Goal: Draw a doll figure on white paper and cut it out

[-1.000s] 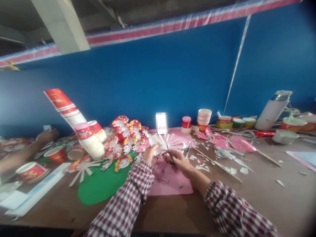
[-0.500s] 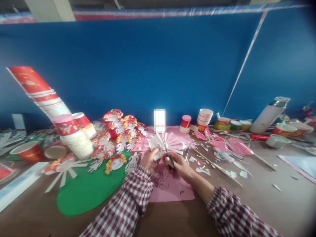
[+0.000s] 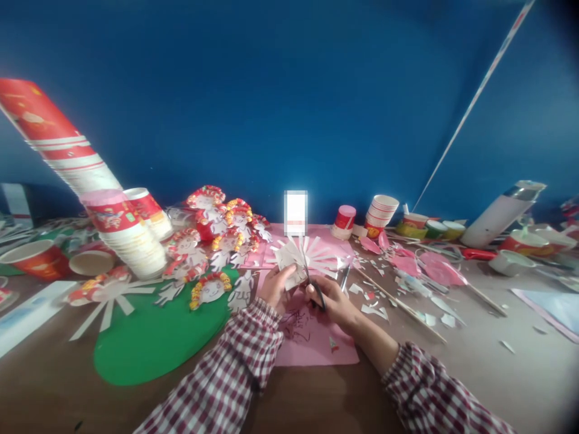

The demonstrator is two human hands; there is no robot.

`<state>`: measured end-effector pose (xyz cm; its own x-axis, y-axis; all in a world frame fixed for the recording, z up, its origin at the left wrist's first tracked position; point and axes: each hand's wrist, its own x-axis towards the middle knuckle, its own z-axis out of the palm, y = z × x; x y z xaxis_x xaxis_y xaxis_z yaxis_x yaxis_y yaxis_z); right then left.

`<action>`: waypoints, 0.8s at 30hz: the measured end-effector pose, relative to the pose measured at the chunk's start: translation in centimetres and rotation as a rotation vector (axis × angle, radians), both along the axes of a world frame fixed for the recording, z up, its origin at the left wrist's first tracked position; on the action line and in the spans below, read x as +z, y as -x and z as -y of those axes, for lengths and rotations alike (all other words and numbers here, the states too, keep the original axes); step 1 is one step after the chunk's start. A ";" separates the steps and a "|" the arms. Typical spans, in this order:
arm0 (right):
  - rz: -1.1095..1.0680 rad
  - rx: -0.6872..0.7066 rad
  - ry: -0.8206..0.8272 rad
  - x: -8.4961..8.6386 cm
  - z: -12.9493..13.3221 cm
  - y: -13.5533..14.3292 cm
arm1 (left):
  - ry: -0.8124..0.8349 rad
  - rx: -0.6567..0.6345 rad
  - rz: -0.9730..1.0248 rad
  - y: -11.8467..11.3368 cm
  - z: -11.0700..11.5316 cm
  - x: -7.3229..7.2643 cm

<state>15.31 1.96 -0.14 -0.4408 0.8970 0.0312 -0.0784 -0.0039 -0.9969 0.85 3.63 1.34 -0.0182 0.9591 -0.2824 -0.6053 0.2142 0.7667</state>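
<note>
My left hand (image 3: 277, 288) pinches a piece of white paper (image 3: 286, 255) above a pink sheet (image 3: 312, 352). Fingers of my right hand (image 3: 332, 299) are wrapped round the dark handles of a pair of scissors (image 3: 306, 263), whose blades point away from me and lie against the paper. How far the blades are apart I cannot tell. Behind the paper, a fan of white strips (image 3: 323, 255) rests on pink paper. Dark pen lines (image 3: 296, 325) are drawn on the pink sheet under my hands.
To the left stand a leaning stack of paper cups (image 3: 131, 235), several paper figures (image 3: 212, 290) with red and yellow trim, and a green sheet (image 3: 154, 343). Rightward lie paper scraps (image 3: 375, 310), a wooden stick (image 3: 402, 307), pink cut-outs (image 3: 436, 268) and a white bottle (image 3: 502, 214). A blue panel (image 3: 271, 108) rises behind.
The view has tilted down slightly, so the panel's top edge is out of sight. My hands keep nearly the same place, with the paper and scissors still held.
</note>
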 end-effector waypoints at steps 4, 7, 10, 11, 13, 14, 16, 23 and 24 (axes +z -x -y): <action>-0.003 0.000 0.000 -0.3 -0.1 0.0 | -0.016 0.006 0.008 -0.2 -0.1 -0.3; 0.001 -0.002 0.006 -0.4 -0.1 0.0 | -0.018 -0.002 0.012 -0.2 0.0 -0.3; 0.002 0.001 -0.004 -0.4 -0.1 0.0 | -0.025 -0.002 0.011 -0.2 0.0 -0.2; 0.005 0.000 -0.004 -0.3 -0.1 0.0 | -0.028 -0.002 0.009 -0.2 0.1 -0.2; 0.017 -0.005 0.004 -0.2 -0.1 0.0 | -0.029 -0.004 0.005 -0.2 0.0 -0.3; 0.020 -0.008 0.011 -0.2 -0.1 0.0 | -0.028 -0.006 0.003 -0.2 0.0 -0.3; 0.014 -0.010 0.024 -0.1 0.0 0.0 | -0.029 -0.007 0.002 -0.2 -0.1 -0.5; 0.021 -0.010 0.004 0.0 0.0 0.0 | -0.023 -0.002 0.001 -0.1 -0.1 -0.7; 0.026 -0.014 0.003 0.0 0.0 0.0 | -0.021 -0.002 -0.001 -0.2 -0.1 -0.7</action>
